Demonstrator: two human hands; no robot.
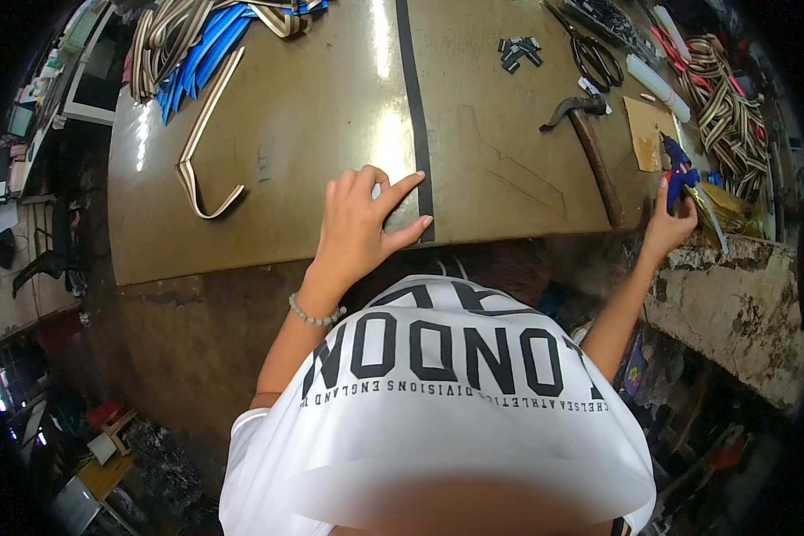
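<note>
My left hand (pixel 353 219) lies on the table near its front edge. Its thumb and index finger are spread, with the tips touching a long black strap (pixel 413 98) that runs flat away from me. On the right, my right hand (pixel 670 228) grips a blue hot glue gun (pixel 679 171), which rests near a piece of brown cardboard (pixel 645 134). A pale stick, apparently glue, pokes out behind the gun. Part of the grip is hidden by my fingers.
A hammer (pixel 590 147) and black-handled scissors (pixel 596 58) lie at the right. Several small black pieces (pixel 518 52) sit farther back. Striped straps (pixel 728 116) heap at the right edge, more striped straps (pixel 165 40) at far left. One bent striped strip (pixel 188 170) lies left.
</note>
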